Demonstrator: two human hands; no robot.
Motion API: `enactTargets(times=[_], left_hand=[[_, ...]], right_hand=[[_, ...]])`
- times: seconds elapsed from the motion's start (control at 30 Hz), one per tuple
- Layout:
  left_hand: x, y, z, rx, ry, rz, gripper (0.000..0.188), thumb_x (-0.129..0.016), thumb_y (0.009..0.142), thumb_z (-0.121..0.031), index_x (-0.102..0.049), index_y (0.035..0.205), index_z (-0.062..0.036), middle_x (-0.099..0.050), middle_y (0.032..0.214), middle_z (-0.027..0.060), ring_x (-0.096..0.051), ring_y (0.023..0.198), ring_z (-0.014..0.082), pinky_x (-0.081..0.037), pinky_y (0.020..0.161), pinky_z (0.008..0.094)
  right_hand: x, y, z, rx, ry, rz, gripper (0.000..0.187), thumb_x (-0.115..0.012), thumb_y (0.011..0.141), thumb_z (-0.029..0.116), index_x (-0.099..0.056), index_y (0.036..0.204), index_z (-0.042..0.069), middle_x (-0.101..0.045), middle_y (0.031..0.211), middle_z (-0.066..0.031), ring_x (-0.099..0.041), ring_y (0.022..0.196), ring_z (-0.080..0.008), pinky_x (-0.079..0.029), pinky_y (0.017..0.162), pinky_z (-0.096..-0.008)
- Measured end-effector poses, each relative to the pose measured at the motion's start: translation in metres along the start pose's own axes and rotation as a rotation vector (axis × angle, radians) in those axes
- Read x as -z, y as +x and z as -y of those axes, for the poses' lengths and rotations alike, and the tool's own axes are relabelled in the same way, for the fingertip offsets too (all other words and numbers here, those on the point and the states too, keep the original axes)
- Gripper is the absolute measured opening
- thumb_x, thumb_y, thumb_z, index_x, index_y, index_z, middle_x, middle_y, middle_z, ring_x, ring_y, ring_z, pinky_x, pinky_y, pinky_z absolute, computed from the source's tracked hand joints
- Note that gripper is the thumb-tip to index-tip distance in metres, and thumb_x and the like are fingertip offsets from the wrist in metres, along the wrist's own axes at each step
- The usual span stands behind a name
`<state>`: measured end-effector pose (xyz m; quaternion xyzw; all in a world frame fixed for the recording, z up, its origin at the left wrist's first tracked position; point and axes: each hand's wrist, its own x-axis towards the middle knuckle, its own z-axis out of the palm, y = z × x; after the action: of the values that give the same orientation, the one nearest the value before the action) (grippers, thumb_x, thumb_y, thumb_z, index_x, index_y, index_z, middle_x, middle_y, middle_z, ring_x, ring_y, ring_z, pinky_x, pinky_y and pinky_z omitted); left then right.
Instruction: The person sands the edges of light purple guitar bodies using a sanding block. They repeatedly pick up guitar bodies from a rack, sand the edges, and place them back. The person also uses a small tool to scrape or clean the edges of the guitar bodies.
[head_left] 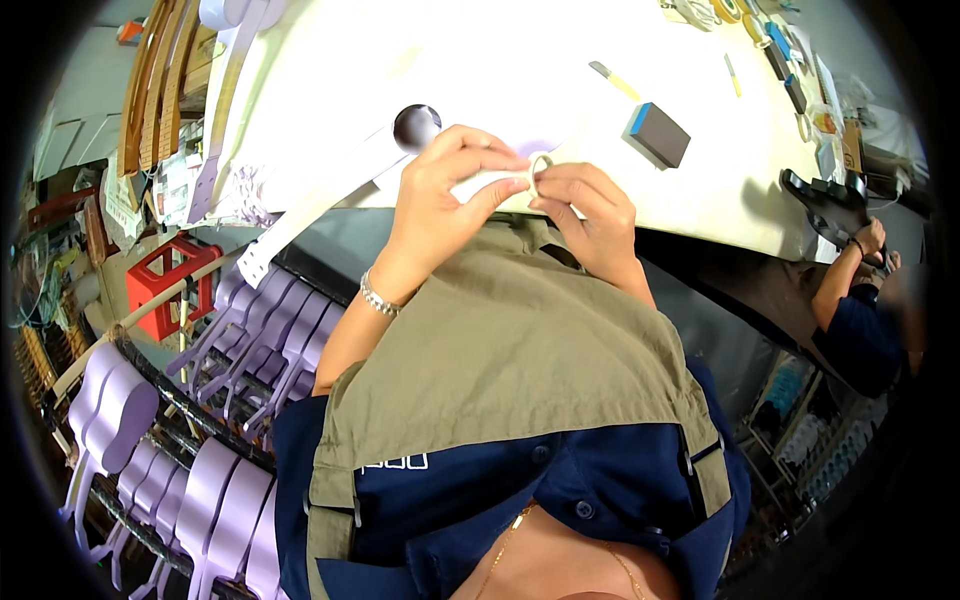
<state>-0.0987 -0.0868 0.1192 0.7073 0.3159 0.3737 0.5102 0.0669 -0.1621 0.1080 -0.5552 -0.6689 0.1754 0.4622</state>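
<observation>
A small cream-coloured loop [540,172], like a ring of tape or strip, is held up over the near edge of the table. My left hand [440,190] pinches its left side between thumb and fingertips. On its other side, my right hand [595,210] grips it with thumb and bent fingers. Just beyond my left hand lies a pale, overexposed guitar-like instrument with a dark round sound hole [417,128]. Its neck [325,197] slants toward the lower left, and the headstock [255,264] sticks out past the table edge. Glare hides the body's outline.
A dark block with a blue side [660,136] and a yellow-and-grey knife [615,80] lie right of my hands. Lilac paddle-shaped instrument pieces [215,500] hang on a rack at lower left, near a red crate [170,288]. A co-worker's hand [870,238] holds a black object [828,203] at right.
</observation>
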Motion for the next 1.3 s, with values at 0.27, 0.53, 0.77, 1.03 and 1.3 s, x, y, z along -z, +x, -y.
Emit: enactTargets(times=[0.27,0.53,0.77,1.03,1.3], left_hand=[[0.000,-0.021,0.027,-0.056,0.209,-0.114,0.009,-0.069,0.068,-0.013,-0.062,0.073,-0.0110,-0.056,0.085,0.0016,-0.051,0.079,0.0213,-0.036,0.071,0.0329],[0.008,-0.042,0.065,0.036,0.162,-0.200,0.009,-0.071,0.072,-0.018,-0.064,0.073,-0.0115,-0.054,0.085,0.0024,-0.047,0.082,0.0222,-0.035,0.074,0.0338],[-0.004,-0.053,0.073,-0.188,0.255,-0.358,0.013,-0.067,0.066,-0.014,-0.062,0.078,-0.0159,-0.055,0.088,-0.0057,-0.049,0.082,0.0177,-0.029,0.075,0.0361],[0.018,-0.013,0.072,-0.026,0.217,-0.120,0.010,-0.067,0.074,-0.022,-0.062,0.070,-0.0149,-0.051,0.114,0.0038,-0.040,0.118,0.0303,-0.020,0.101,0.0508],[-0.022,0.053,0.115,0.070,0.411,-0.072,0.010,-0.068,0.074,-0.024,-0.066,0.068,-0.0162,-0.030,0.144,0.0117,-0.008,0.138,0.0371,0.008,0.100,0.0660]], right_hand=[[-0.011,-0.006,0.026,-0.641,-0.004,0.058,0.020,-0.072,0.074,0.007,-0.061,0.091,0.003,-0.058,0.066,-0.0031,-0.054,0.058,-0.0120,-0.043,0.051,-0.0248],[-0.037,-0.001,0.021,-0.484,-0.358,0.308,0.012,-0.067,0.071,0.001,-0.065,0.080,0.008,-0.049,0.056,0.0013,-0.046,0.052,-0.0116,-0.037,0.045,-0.0245],[-0.057,-0.008,0.028,-0.754,-0.211,-0.012,0.010,-0.062,0.074,-0.004,-0.062,0.082,0.002,-0.056,0.063,-0.0004,-0.045,0.054,-0.0060,-0.039,0.049,-0.0213],[0.038,-0.014,-0.037,-0.803,-0.006,-0.589,0.014,-0.055,0.089,0.010,-0.062,0.095,-0.001,-0.047,0.064,0.0043,-0.040,0.059,-0.0021,-0.032,0.056,-0.0173],[0.043,-0.024,-0.051,-0.761,0.035,-0.459,0.013,-0.057,0.089,0.011,-0.062,0.093,-0.001,-0.054,0.075,0.0010,-0.046,0.066,-0.0043,-0.037,0.061,-0.0176]])
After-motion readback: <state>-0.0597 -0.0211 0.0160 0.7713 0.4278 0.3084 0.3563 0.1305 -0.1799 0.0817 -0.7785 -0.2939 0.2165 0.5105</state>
